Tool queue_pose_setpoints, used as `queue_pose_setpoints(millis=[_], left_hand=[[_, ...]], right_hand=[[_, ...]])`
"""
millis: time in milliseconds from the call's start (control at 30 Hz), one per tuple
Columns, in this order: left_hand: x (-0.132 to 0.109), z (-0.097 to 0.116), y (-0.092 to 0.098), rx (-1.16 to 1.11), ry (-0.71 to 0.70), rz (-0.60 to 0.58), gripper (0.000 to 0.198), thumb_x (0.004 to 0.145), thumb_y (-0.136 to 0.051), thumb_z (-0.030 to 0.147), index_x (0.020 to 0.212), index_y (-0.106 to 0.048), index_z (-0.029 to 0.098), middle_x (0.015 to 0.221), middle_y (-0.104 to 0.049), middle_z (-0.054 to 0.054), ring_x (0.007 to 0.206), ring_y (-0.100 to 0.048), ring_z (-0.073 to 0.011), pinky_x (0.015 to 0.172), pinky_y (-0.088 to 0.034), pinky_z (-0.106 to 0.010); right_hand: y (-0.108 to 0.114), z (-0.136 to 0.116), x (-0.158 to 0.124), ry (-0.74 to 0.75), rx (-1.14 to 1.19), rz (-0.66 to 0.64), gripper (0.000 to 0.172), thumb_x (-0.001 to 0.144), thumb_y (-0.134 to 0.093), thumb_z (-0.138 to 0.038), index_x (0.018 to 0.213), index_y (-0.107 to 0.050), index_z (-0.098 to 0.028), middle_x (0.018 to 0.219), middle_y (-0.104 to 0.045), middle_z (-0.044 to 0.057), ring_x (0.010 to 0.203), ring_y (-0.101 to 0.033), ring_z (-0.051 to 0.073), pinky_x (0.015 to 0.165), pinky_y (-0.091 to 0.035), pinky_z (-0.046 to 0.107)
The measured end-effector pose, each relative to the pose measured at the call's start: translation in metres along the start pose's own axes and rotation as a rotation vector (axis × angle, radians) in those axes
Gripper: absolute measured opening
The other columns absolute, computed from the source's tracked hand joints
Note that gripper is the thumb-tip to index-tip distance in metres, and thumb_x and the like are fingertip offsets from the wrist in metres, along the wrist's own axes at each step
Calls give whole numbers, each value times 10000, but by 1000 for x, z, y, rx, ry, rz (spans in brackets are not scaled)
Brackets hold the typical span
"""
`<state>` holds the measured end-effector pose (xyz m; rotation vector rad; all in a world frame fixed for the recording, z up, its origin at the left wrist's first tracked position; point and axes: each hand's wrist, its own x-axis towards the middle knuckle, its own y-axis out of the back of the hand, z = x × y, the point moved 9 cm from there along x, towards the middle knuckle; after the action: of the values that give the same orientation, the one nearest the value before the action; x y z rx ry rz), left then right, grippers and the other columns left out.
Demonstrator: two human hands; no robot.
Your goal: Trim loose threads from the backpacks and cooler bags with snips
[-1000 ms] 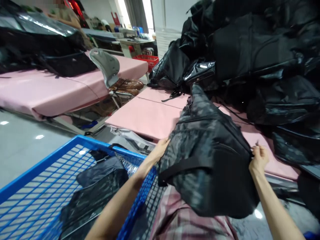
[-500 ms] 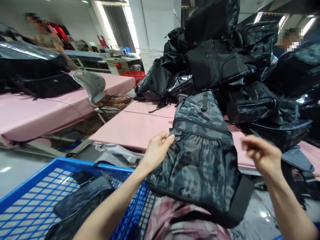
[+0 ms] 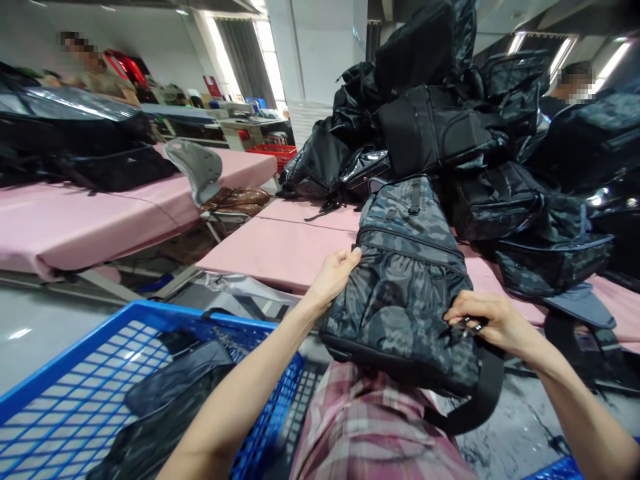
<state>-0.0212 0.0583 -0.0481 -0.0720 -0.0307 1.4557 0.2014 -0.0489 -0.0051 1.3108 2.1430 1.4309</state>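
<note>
A grey-black camouflage backpack (image 3: 400, 293) lies with its top on the pink table and its bottom end over my lap. My left hand (image 3: 336, 275) is closed on the backpack's upper left side, thumb on top. My right hand (image 3: 487, 320) is closed at the lower right side of the bag. Between its fingers is a small dark item (image 3: 467, 328) with shiny metal-like bits; its exact kind is unclear. A wide black strap (image 3: 487, 387) hangs in a loop below that hand.
A large pile of black bags (image 3: 425, 127) rises on the pink table (image 3: 280, 247). At lower left stands a blue plastic basket (image 3: 135, 313) with dark bags inside. A grey chair (image 3: 197, 167) stands between tables. Two people are farther back, left and right.
My right hand has come in from the right onto the backpack's side, the small dark item now visible in it. My left hand still holds the left edge. The bag's lower end has risen slightly.
</note>
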Motion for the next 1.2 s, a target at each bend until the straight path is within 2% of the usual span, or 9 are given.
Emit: queue_pose_setpoints(millis=[233,400,467,567,733,867,967,1100,1200], left_hand=[[-33,-3,-13,121,-146,-61,408,696,-568,515,610,-348,182,521,-279,82,474,-280,-54,456,-242,-179],[-68,-38,-2,181,-81,-51,367,746,-499,506,664,-317,198,528,-230,94,462,-239,-57,452,-214,-178],[-79,-48,1,186,-44,-68,362,749,-481,522,683,-328,200,530,-239,95,461,-247,-59,456,-223,-179],[-91,-61,6,248,-20,-75,358,733,-502,501,663,-326,198,528,-230,94,465,-239,-59,456,-225,-175],[-103,-82,18,375,22,-157,281,714,-549,380,633,-358,190,519,-296,83,472,-317,-66,459,-276,-174],[-104,-39,24,595,-307,-56,181,741,-553,292,881,-522,182,753,-551,-7,646,-510,-127,591,-417,-234],[-114,5,-11,830,-694,-162,145,768,-570,258,904,-573,208,856,-589,-36,774,-526,-163,683,-421,-274],[-112,23,-55,970,-828,-448,170,814,-546,258,663,-542,181,615,-533,9,597,-475,-121,541,-352,-236],[-89,44,-65,926,-915,-380,155,853,-498,246,735,-567,173,663,-549,3,622,-491,-107,567,-368,-225]], right_hand=[[-3,5,-17,-85,67,-74,169,838,-502,-214,810,-665,-177,765,-644,52,718,-607,138,660,-465,232],[15,1,-15,-149,-165,225,225,812,-512,-169,1010,-615,-194,909,-627,61,808,-593,154,705,-452,257],[9,-3,-10,-154,-257,242,234,809,-496,-153,1004,-616,-202,934,-610,63,802,-586,152,692,-442,255],[-10,-10,-6,-160,-253,126,166,801,-486,-149,873,-633,-181,849,-599,48,688,-571,126,617,-417,228],[-50,-25,-19,-98,201,-270,166,736,-473,-64,669,-591,-158,662,-573,-6,582,-520,83,546,-379,181],[-60,-22,-28,-95,381,-319,129,741,-511,-101,632,-563,-143,625,-536,-8,549,-473,71,512,-355,177],[-52,-17,-25,-115,374,-243,107,745,-539,-116,663,-602,-144,654,-559,8,586,-503,83,539,-378,183],[-13,0,-14,-193,323,30,128,792,-534,-171,711,-634,-162,715,-600,37,635,-551,111,566,-416,203],[19,17,-7,-238,235,298,135,800,-553,-230,698,-617,-168,704,-603,39,645,-556,128,592,-426,228]])
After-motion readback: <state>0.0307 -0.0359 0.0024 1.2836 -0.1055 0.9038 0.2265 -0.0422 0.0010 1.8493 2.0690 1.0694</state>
